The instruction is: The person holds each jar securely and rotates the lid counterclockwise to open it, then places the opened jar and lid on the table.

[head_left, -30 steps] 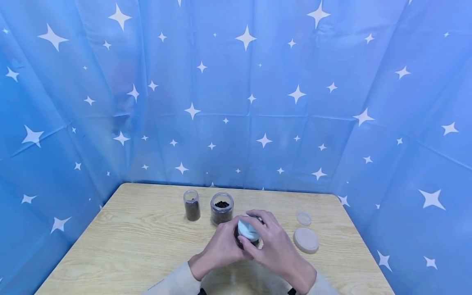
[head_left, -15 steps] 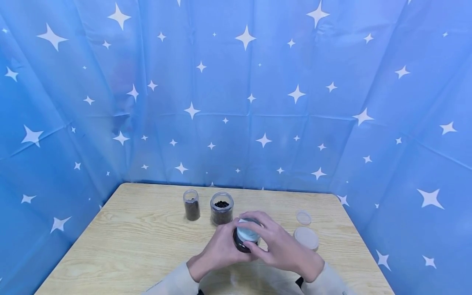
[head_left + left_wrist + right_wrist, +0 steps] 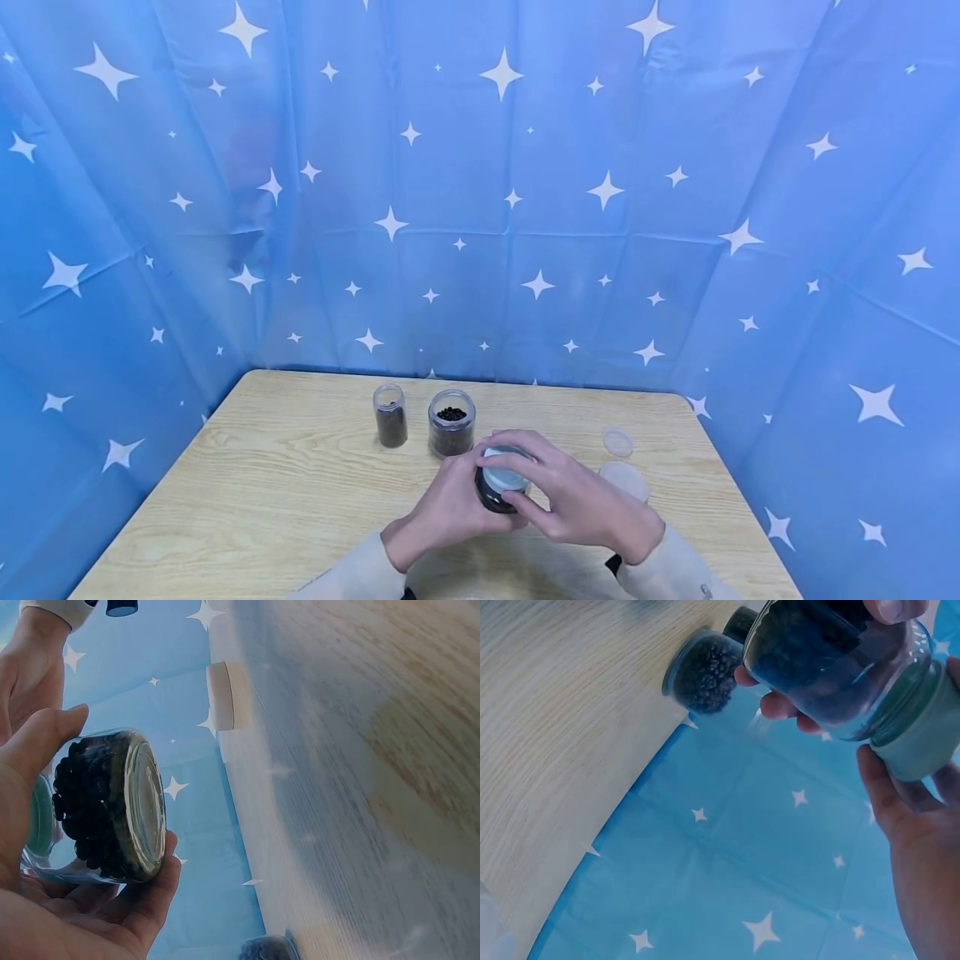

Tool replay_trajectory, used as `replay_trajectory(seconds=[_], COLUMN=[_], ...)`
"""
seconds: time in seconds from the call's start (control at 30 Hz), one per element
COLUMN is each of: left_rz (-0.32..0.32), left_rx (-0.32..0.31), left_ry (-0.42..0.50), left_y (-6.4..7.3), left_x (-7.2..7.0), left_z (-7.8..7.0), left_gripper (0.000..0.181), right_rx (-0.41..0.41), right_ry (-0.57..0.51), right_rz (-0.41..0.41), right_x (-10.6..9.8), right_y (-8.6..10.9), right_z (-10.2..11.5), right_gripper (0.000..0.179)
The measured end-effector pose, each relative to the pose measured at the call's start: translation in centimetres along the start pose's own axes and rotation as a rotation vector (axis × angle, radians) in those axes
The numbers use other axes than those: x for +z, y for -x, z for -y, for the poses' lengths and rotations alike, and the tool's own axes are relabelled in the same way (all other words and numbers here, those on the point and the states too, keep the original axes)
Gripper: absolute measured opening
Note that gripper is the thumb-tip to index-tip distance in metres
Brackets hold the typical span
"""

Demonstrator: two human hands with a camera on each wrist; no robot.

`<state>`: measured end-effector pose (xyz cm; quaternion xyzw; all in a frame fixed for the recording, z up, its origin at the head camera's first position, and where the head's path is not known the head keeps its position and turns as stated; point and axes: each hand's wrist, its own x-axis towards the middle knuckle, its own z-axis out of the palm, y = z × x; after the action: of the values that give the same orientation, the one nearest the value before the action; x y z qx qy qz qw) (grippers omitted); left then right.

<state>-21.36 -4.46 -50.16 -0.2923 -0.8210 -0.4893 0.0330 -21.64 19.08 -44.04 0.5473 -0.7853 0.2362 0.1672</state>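
Note:
A clear glass jar [image 3: 97, 806] partly filled with dark beans is raised off the table, tilted, in my left hand [image 3: 450, 504]. The thumb and fingers of that hand wrap round its body. On its mouth sits a pale mint lid [image 3: 919, 731]. My right hand [image 3: 573, 500] grips this lid from above and the right side, fingers on the far edge and thumb on the near one. In the left wrist view the lid is mostly hidden behind the thumb and palm.
Behind the hands stand a narrow jar [image 3: 391, 425] and a wider uncovered jar [image 3: 452, 435], both with dark contents. To the right lie a small clear lid [image 3: 618, 442] and a pale round lid [image 3: 626, 479], partly covered by my right hand. A starry curtain [image 3: 480, 250] surrounds the wooden table [image 3: 262, 492].
My right wrist has swung to the right, its fingers still on the mint lid, and now covers part of the pale round lid. My left hand and the jar have hardly moved.

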Motion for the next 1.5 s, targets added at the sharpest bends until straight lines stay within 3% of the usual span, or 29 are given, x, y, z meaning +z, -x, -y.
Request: replay_trajectory(seconds=[0.33, 0.7, 1.2, 1.33, 1.5], left_rz=[0.003, -0.001, -0.044, -0.052, -0.059], left_rx=[0.003, 0.018, -0.017, -0.003, 0.001], left_ry=[0.006, 0.009, -0.051, -0.058, -0.060], left_y=[0.0, 0.0, 0.1, 0.0, 0.1], left_x=[-0.1, -0.1, 0.0, 0.1, 0.2], left_z=[0.1, 0.2, 0.1, -0.1, -0.1], left_gripper=[0.081, 0.077, 0.070, 0.064, 0.066], right_rx=[0.006, 0.012, 0.300, 0.317, 0.336], right_ry=[0.005, 0.052, 0.208, 0.262, 0.295], right_rz=[0.001, -0.056, -0.249, -0.323, -0.331], right_x=[0.0, 0.7, 4.1, 4.7, 5.0], right_y=[0.0, 0.1, 0.1, -0.3, -0.3], right_z=[0.1, 0.4, 2.4, 2.9, 3.3], right_gripper=[0.055, 0.056, 0.056, 0.050, 0.046])
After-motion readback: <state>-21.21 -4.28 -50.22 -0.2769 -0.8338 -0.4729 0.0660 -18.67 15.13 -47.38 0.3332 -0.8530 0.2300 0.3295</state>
